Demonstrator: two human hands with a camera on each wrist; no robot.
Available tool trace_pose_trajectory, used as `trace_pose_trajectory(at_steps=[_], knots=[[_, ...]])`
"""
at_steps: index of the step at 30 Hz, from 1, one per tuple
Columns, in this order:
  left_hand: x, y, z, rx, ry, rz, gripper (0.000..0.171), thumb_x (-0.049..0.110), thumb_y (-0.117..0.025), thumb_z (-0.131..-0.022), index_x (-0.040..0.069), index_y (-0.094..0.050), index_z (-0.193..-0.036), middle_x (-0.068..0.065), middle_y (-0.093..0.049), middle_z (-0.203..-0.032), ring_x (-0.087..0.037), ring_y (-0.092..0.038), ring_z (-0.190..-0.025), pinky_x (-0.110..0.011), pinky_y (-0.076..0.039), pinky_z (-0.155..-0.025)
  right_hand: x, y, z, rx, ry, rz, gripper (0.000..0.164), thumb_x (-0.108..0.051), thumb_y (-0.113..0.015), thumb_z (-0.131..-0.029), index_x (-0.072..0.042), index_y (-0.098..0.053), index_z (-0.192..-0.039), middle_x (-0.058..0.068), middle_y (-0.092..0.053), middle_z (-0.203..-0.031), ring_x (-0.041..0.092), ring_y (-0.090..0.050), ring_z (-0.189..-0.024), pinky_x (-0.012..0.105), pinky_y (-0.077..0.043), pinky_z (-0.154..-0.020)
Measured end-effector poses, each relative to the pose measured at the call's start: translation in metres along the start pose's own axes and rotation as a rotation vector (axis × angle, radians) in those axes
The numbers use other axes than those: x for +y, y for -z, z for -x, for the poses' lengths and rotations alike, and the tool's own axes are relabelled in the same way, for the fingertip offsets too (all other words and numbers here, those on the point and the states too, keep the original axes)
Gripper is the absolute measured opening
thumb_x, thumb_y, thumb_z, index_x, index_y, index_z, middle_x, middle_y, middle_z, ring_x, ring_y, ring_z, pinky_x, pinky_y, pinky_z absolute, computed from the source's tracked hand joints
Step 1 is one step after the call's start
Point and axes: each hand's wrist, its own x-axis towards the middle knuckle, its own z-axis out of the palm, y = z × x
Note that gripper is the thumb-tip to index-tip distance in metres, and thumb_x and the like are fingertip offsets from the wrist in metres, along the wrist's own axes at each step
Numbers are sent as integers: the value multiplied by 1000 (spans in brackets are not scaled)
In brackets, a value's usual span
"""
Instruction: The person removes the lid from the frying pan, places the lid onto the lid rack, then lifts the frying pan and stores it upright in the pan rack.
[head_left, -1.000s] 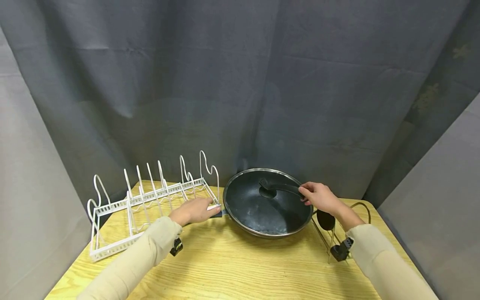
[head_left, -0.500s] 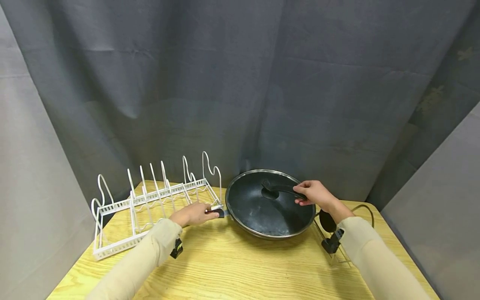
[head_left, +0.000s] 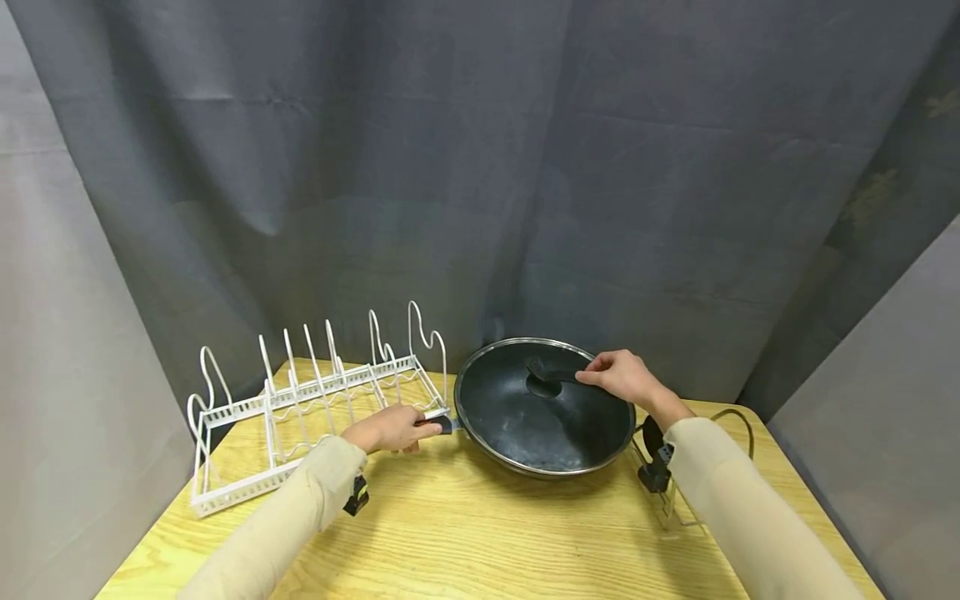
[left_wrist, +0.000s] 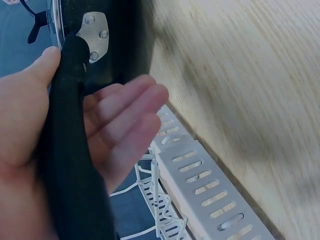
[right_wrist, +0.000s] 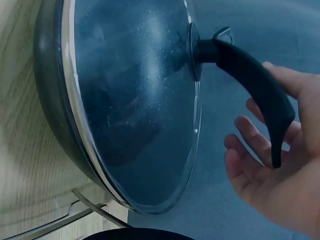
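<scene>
A black wok [head_left: 517, 468] with a metal-rimmed glass lid [head_left: 540, 417] sits on the table. Its long black handle [left_wrist: 70, 125] lies across the palm of my left hand [head_left: 390, 429]. The thumb runs along one side of that handle, while the other fingers [left_wrist: 130, 107] extend past it, loosely bent with a gap. On the lid stands a curved black lid handle [right_wrist: 255, 82]. My right hand [head_left: 622, 379] holds it lightly, thumb on top and index finger behind; the remaining fingers [right_wrist: 247, 150] are spread below its free end.
A white wire rack [head_left: 300, 400] with upright dividers stands left of the wok, close to my left hand. On the right, a thin metal wire rack [head_left: 675, 504] stands partly hidden under my right forearm. A dark curtain [head_left: 480, 183] hangs behind the wooden table [head_left: 480, 533].
My right hand has slid left along the lid handle toward the knob. My left hand has shifted so that the wok's handle lies at its thumb. The wok appears to stay put.
</scene>
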Motion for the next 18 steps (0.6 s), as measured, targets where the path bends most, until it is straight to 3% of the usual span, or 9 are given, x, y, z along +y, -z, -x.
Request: trace_pose_trajectory(at_steps=[5,9,12,18], knots=[[0,1,0,-23,43,46,47,45,-50,-96,0,-65,-94,-5,-66,-66,-25,-66,-63,-32,-51,-55,2,-3,-12,-37,9,28,35,-43,-66,-86,-10,-69,-99,5,-65,-98,23,-57,-90,40,-46,-78],[1,1,0,-39,77,92,49,45,-51,-96,-2,-64,-88,-6,-65,-61,-27,-67,-61,-37,-53,-56,4,-7,-18,-78,31,31,35,-39,-63,-89,-8,-68,-102,8,-65,-98,26,-60,-87,40,-48,-76],[0,-1,1,-40,80,67,52,46,-50,-96,-3,-63,-83,-2,-60,-53,-22,-63,-50,-32,-51,-51,5,-11,-20,-133,20,-30,36,-36,-60,-92,-2,-67,-104,15,-66,-95,30,-63,-83,40,-52,-71],[-1,-2,1,-41,50,-14,56,49,-47,-96,-3,-61,-81,5,-44,-42,-9,-41,-34,-24,-36,-44,4,-12,-19,-296,-77,-211,46,-34,-50,-98,9,-57,-114,20,-67,-94,28,-67,-76,39,-55,-65]])
